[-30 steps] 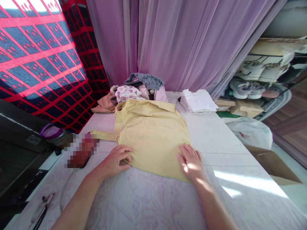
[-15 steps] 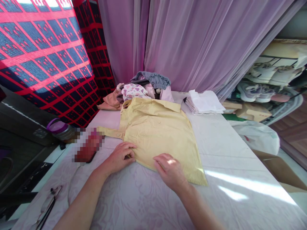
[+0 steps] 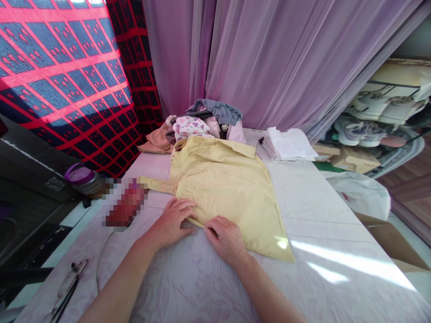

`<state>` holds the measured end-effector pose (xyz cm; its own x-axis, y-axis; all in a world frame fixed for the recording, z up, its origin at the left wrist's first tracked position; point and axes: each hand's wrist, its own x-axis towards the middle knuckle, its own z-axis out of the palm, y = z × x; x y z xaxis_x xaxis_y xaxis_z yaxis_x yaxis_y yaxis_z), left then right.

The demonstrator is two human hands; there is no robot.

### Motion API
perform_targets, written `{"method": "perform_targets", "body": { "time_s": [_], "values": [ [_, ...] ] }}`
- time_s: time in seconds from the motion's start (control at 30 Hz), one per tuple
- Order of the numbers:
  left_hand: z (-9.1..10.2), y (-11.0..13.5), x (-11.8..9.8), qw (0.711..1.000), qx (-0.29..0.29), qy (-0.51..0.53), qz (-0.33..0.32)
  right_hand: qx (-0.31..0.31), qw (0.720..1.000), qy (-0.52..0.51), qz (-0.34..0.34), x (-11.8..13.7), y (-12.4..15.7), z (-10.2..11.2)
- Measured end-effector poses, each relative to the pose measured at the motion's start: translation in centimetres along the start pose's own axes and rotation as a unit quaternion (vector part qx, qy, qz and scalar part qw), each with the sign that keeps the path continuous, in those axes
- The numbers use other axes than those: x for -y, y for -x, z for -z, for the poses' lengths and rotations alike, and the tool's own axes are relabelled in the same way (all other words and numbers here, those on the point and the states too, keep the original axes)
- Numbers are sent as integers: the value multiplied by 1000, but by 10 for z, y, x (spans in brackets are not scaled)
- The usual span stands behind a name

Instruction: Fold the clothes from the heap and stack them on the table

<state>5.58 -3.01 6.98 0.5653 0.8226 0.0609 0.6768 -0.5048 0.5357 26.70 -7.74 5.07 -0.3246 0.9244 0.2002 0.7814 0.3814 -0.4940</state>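
Note:
A small yellow button-up shirt [image 3: 225, 188] lies flat on a table covered with a pale patterned cloth [image 3: 188, 278]. My left hand [image 3: 173, 220] rests on the shirt's lower left hem, fingers spread and slightly curled. My right hand [image 3: 225, 240] sits just beside it at the hem's near edge, fingers bent down onto the fabric as if pinching the edge; what they grip is hidden. The two hands are almost touching.
A heap of mixed clothes [image 3: 202, 125] lies behind the shirt. A folded white stack [image 3: 288, 144] sits at the back right. A blurred red object [image 3: 124, 207], a purple-lidded jar [image 3: 82, 179] and glasses [image 3: 65, 287] lie left. Cardboard boxes [image 3: 390, 237] and a shoe rack [image 3: 373, 121] stand right.
My right hand has slid left along the shirt's hem, from the lower right corner to just beside my left hand. The left hand has barely moved.

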Motion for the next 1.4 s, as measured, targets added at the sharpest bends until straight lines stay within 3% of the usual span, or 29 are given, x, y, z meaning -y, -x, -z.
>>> {"method": "perform_targets", "body": {
  "time_s": [0.2,0.43,0.6,0.7,0.8,0.9,1.0,1.2,1.3,1.4],
  "values": [
    [-2,-2,-8,998,-34,-41,-26,-3,1000,-19,-7,-1,-1,1],
    [3,-1,8,999,-20,-37,-33,35,999,-15,-9,2,1,9],
    [7,2,20,999,-38,-33,-17,22,999,29,-29,-10,14,20],
    [7,3,26,998,-57,-30,-4,23,994,78,-66,-31,28,42],
    [6,3,31,996,-86,-5,-6,35,984,96,-144,-60,46,77],
    [7,2,32,994,-102,31,-9,63,965,43,-249,-90,63,115],
    [11,-1,29,994,-91,54,29,45,952,-51,-297,-114,70,140],
    [28,-31,19,983,-112,61,129,-11,930,-199,-309,-148,41,144],
    [36,-54,17,971,-151,16,184,-84,937,-174,-292,-160,12,140],
    [39,-75,19,958,-156,-46,235,-121,933,-69,-333,-166,-19,135]
  ]
}}
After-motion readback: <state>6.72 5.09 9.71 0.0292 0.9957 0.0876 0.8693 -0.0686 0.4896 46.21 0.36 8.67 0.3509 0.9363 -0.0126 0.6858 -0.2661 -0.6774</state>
